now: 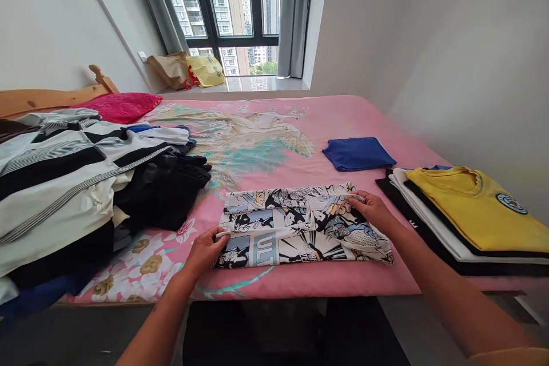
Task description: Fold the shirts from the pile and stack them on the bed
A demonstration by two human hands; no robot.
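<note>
A garment with a black, white and blue comic print point(295, 229) lies partly folded near the front edge of the bed. My left hand point(209, 249) pinches its left edge between thumb and fingers. At the upper right corner of the same garment, my right hand point(369, 209) is closed on the cloth. The far strip of the fabric is folded over, with a few creases across the middle. Whether it is a shirt or shorts cannot be made out.
A loose heap of clothes point(64, 183) covers the bed's left side. Folded clothes with a yellow shirt point(472, 206) on top are stacked at right, and a folded blue garment point(359, 153) lies behind. A red pillow point(124, 106) and paper bag point(169, 70) are farther back.
</note>
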